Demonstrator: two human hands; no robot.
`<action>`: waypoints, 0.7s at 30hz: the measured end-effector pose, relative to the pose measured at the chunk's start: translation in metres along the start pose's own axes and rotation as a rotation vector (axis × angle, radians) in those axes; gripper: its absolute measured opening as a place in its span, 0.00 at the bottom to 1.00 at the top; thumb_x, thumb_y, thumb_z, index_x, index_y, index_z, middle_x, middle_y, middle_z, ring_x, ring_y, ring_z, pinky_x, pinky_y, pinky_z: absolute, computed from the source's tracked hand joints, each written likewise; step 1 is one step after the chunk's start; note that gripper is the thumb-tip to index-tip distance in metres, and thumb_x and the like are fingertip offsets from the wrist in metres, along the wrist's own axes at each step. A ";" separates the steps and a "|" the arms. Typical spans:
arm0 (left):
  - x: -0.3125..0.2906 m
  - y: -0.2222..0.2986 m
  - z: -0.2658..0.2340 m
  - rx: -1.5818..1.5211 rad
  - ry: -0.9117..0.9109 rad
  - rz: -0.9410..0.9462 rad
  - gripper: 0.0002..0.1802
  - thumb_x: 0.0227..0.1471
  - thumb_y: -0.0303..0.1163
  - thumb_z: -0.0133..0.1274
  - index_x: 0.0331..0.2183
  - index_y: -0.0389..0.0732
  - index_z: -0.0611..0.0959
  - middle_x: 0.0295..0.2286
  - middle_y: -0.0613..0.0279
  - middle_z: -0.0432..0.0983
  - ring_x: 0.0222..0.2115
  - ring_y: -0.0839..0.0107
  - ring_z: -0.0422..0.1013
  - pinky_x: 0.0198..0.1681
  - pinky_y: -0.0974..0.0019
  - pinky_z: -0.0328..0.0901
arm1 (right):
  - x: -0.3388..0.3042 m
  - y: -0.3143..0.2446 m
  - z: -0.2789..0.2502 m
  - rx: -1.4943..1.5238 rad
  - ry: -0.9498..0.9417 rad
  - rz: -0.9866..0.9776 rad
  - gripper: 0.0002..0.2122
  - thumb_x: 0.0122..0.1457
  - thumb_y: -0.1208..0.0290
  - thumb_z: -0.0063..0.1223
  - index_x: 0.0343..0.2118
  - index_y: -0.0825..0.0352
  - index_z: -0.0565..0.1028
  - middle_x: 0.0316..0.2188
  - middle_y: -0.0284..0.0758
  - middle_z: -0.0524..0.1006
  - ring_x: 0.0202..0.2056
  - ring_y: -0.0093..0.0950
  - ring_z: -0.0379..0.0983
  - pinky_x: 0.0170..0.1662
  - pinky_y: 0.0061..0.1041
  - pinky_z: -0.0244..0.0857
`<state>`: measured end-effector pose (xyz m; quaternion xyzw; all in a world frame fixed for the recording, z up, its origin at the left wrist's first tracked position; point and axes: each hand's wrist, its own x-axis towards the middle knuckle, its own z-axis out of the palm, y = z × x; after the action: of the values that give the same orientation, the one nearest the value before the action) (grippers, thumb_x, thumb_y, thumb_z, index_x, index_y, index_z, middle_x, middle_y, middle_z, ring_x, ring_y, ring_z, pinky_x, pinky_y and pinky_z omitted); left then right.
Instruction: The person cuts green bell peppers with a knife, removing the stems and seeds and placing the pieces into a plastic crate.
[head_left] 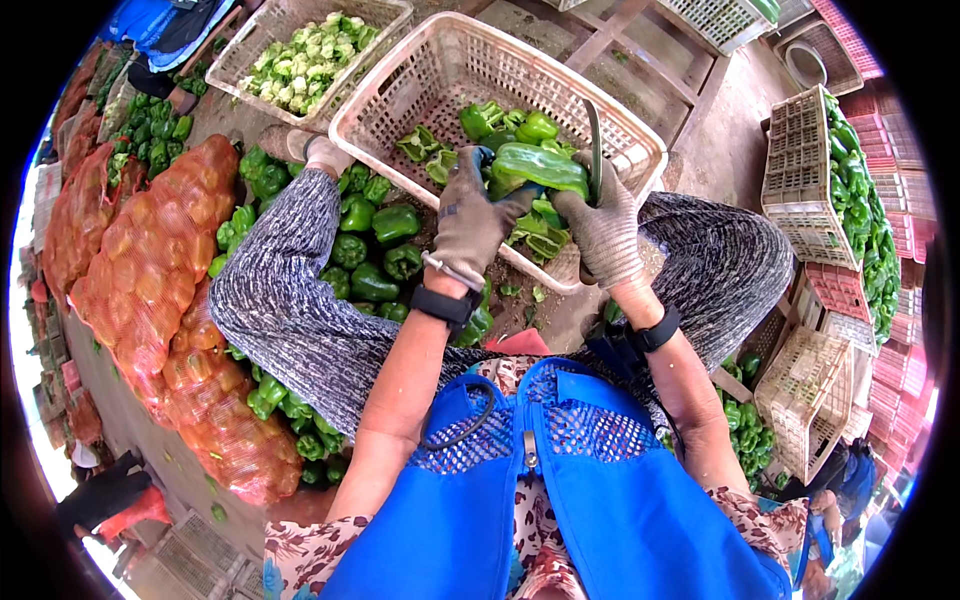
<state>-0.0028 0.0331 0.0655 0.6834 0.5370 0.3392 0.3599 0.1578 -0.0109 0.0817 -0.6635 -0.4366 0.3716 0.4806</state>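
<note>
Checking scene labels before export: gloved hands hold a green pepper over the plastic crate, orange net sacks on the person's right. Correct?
Wrong side: the orange net sacks are on the person's left, per the head view. The gloved left hand and right hand do hold a green pepper over the plastic crate.

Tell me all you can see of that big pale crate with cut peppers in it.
The crate is open-topped, roughly rectangular with rounded corners, and looks like plastic. It is grubby off-white, with a thick rim and small openings through its walls. It sits slantwise in view, ahead of the blue vest, close beside a second crate. Cut pepper pieces lie inside; the gloves hide part of its rim, so contact is unclear.
</note>
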 end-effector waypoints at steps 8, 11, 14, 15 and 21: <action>-0.009 -0.017 0.006 -0.011 0.032 0.109 0.26 0.34 0.39 0.69 0.35 0.39 0.76 0.30 0.54 0.75 0.31 0.58 0.73 0.36 0.60 0.67 | 0.034 -0.034 -0.022 -0.084 -0.283 0.145 0.18 0.48 0.75 0.56 0.44 0.71 0.73 0.24 0.33 0.76 0.21 0.19 0.69 0.24 0.21 0.67; -0.010 -0.011 -0.003 -0.138 -0.012 0.140 0.23 0.36 0.36 0.68 0.35 0.39 0.76 0.27 0.58 0.77 0.27 0.66 0.73 0.33 0.65 0.68 | 0.064 -0.028 -0.036 -0.122 -0.396 0.275 0.17 0.50 0.70 0.56 0.44 0.69 0.74 0.19 0.30 0.73 0.13 0.16 0.65 0.14 0.17 0.60; -0.017 -0.011 -0.005 -0.590 -0.061 -0.114 0.18 0.41 0.34 0.65 0.34 0.40 0.77 0.27 0.65 0.76 0.28 0.75 0.72 0.34 0.68 0.69 | 0.086 -0.001 -0.054 0.058 -0.425 0.425 0.12 0.54 0.64 0.54 0.35 0.67 0.74 0.16 0.28 0.71 0.10 0.17 0.60 0.13 0.17 0.54; -0.014 -0.012 -0.012 -0.787 -0.078 -0.165 0.16 0.46 0.36 0.61 0.36 0.40 0.77 0.28 0.65 0.77 0.30 0.75 0.73 0.35 0.68 0.69 | 0.081 0.013 -0.057 0.186 -0.337 0.427 0.11 0.54 0.63 0.54 0.33 0.66 0.73 0.17 0.27 0.70 0.11 0.17 0.61 0.14 0.18 0.54; 0.007 -0.038 -0.002 -1.734 0.153 -0.415 0.18 0.49 0.45 0.58 0.40 0.48 0.77 0.36 0.66 0.77 0.38 0.66 0.74 0.42 0.55 0.72 | 0.088 -0.005 -0.046 0.272 -0.355 0.568 0.11 0.55 0.62 0.56 0.35 0.62 0.71 0.19 0.27 0.69 0.14 0.16 0.61 0.19 0.18 0.58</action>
<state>-0.0219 0.0466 0.0347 0.0355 0.2272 0.5985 0.7674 0.2288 0.0583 0.0920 -0.6133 -0.2581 0.6546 0.3588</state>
